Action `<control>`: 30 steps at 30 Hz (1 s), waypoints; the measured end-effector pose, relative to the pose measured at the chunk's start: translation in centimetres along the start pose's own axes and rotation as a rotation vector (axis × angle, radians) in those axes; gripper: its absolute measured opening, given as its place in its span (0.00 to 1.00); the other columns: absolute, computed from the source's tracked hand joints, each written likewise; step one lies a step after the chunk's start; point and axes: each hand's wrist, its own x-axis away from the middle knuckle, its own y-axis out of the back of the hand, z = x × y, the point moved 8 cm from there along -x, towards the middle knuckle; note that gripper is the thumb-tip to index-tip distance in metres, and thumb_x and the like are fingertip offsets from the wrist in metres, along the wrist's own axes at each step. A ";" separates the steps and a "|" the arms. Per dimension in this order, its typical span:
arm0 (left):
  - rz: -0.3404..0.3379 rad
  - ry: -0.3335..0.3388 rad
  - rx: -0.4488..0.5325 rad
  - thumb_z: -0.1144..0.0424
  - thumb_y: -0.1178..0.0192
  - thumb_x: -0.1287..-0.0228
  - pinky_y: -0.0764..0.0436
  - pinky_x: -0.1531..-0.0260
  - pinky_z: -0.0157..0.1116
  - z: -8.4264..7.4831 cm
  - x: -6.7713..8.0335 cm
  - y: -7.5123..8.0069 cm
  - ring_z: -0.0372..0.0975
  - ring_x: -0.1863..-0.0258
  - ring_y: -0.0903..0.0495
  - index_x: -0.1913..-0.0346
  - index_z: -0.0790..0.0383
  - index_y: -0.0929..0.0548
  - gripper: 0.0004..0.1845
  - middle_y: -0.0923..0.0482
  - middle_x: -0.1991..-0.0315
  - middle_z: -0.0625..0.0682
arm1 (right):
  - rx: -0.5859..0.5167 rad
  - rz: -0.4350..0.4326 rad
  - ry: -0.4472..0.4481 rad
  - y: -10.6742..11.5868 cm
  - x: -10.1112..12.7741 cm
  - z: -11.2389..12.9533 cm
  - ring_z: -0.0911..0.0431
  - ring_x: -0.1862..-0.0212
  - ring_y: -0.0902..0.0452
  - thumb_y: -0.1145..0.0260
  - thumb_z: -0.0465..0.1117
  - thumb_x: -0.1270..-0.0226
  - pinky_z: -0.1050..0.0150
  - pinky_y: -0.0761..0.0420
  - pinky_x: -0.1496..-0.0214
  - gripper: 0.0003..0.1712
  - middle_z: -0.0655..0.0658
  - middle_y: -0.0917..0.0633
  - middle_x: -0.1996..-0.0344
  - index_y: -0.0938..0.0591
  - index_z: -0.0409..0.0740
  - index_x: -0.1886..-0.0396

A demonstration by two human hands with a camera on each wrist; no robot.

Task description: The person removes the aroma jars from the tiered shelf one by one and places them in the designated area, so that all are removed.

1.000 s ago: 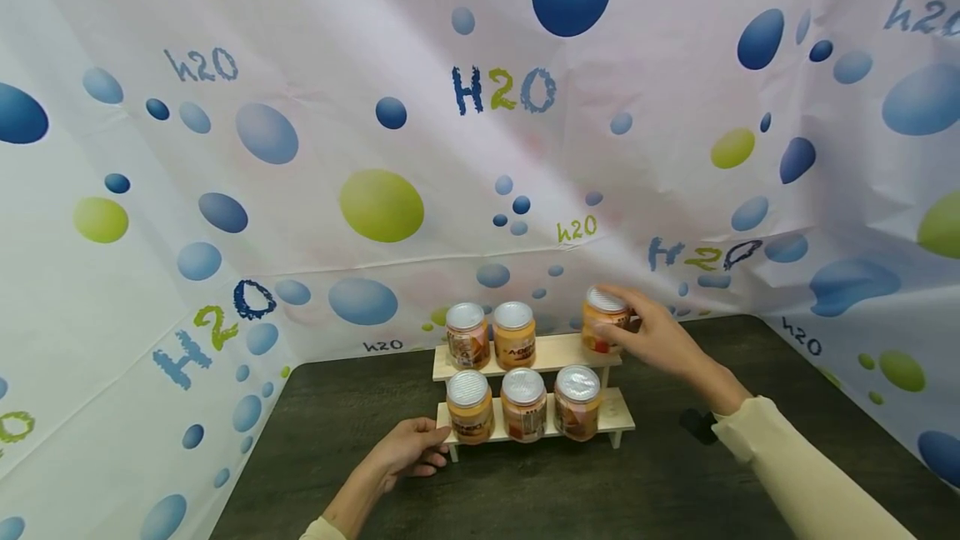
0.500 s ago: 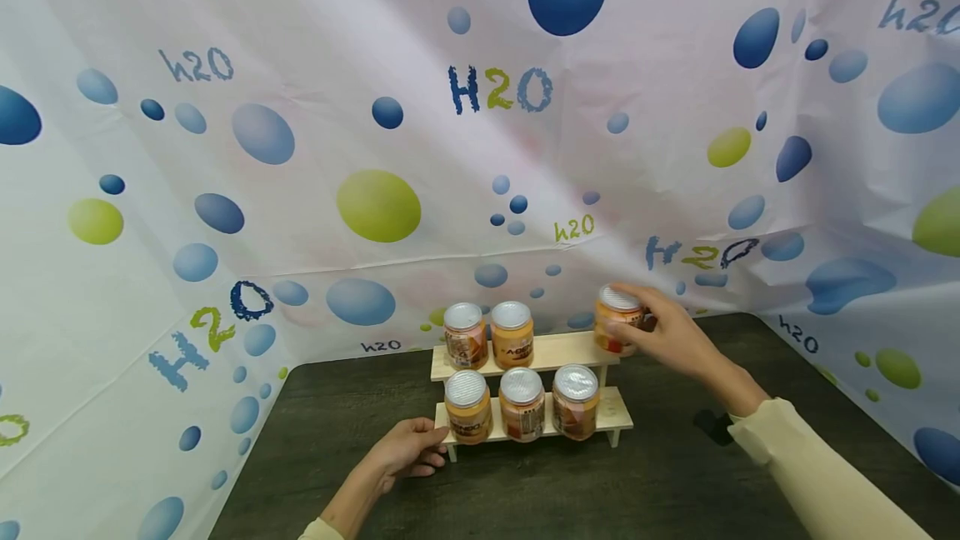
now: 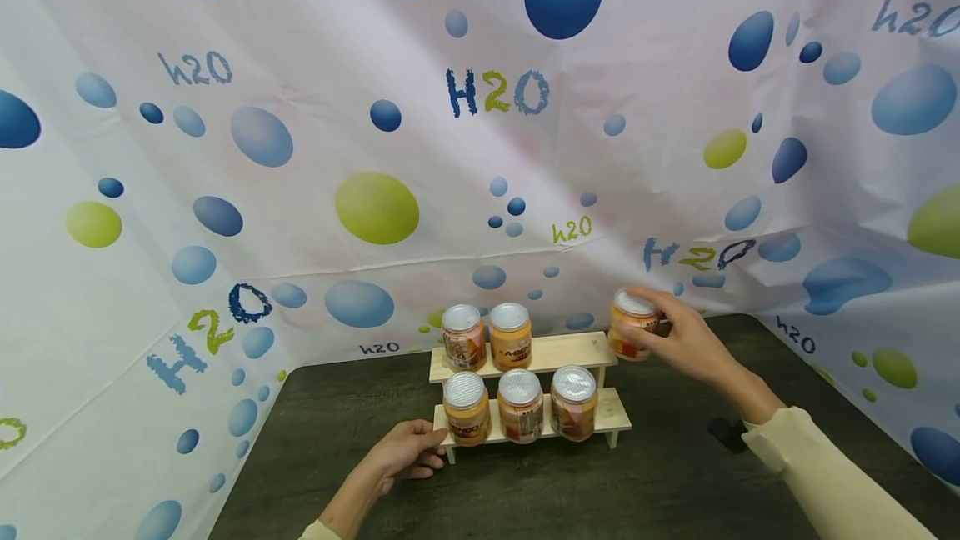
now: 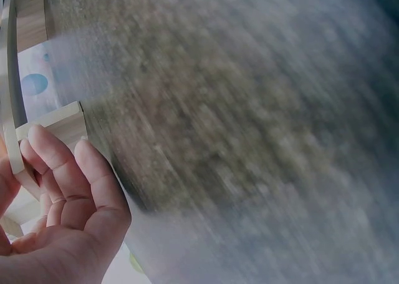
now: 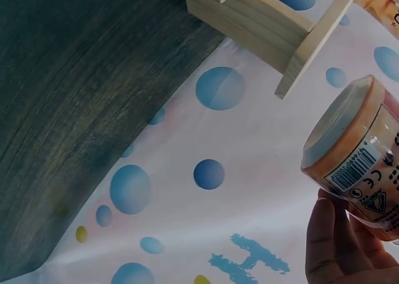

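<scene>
A two-step wooden rack [image 3: 570, 350] stands on the dark table [image 3: 660, 473]. Two silver-lidded orange jars [image 3: 487, 336] sit on its upper step, three more [image 3: 521, 404] on the lower step. My right hand [image 3: 678, 340] grips another orange jar [image 3: 632, 323] in the air just right of the upper step; the right wrist view shows that jar [image 5: 365, 156] held by fingers [image 5: 330, 234] beside the rack's end [image 5: 274, 28]. My left hand [image 3: 408, 448] rests against the rack's lower left corner, its fingers [image 4: 59, 165] curled at the wooden edge [image 4: 59, 125].
A white sheet [image 3: 450, 148] printed with blue and green bubbles and "H2O" forms the back and side walls close behind the rack. A small black object [image 3: 726, 432] lies on the table under my right forearm.
My right hand has carried the jar off the right end of the upper step, moving it rightward and clear of the rack. The left hand has stayed at the rack's corner.
</scene>
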 end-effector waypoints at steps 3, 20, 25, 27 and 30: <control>0.000 -0.004 -0.001 0.47 0.44 0.39 0.20 0.71 0.34 0.0 0.0 0.0 0.35 0.73 0.21 0.56 0.63 0.27 0.22 0.23 0.67 0.50 | -0.002 -0.008 0.000 0.2 0.2 -0.4 0.54 0.65 0.24 0.38 0.50 0.37 0.65 0.20 0.72 0.36 0.41 0.29 0.50 0.41 0.58 0.32; 0.002 -0.003 0.002 0.47 0.45 0.38 0.20 0.70 0.34 -0.1 0.2 -0.1 0.36 0.73 0.21 0.56 0.63 0.27 0.21 0.23 0.66 0.51 | 0.094 -0.057 -0.030 0.5 1.1 -2.2 0.52 0.59 0.25 0.38 0.53 0.38 0.64 0.22 0.69 0.35 0.43 0.27 0.52 0.40 0.56 0.33; 0.000 -0.002 0.001 0.47 0.44 0.39 0.20 0.70 0.34 -0.1 0.2 -0.1 0.36 0.73 0.21 0.56 0.63 0.27 0.21 0.23 0.67 0.51 | 0.135 -0.066 -0.067 0.4 1.5 -3.2 0.48 0.55 0.26 0.39 0.56 0.39 0.61 0.24 0.65 0.36 0.41 0.28 0.50 0.40 0.55 0.33; -0.001 -0.002 0.001 0.47 0.44 0.39 0.20 0.70 0.34 -0.1 0.2 -0.1 0.35 0.73 0.21 0.56 0.63 0.27 0.21 0.23 0.67 0.51 | 0.138 -0.063 -0.079 0.3 1.6 -3.6 0.47 0.55 0.27 0.39 0.56 0.39 0.61 0.25 0.65 0.37 0.40 0.29 0.50 0.40 0.54 0.33; -0.001 -0.002 0.001 0.47 0.44 0.39 0.20 0.70 0.34 -0.1 0.2 -0.1 0.35 0.73 0.21 0.56 0.63 0.27 0.21 0.23 0.67 0.51 | 0.125 -0.055 -0.098 0.2 1.9 -4.2 0.47 0.55 0.26 0.39 0.57 0.39 0.61 0.24 0.66 0.37 0.40 0.29 0.50 0.40 0.54 0.34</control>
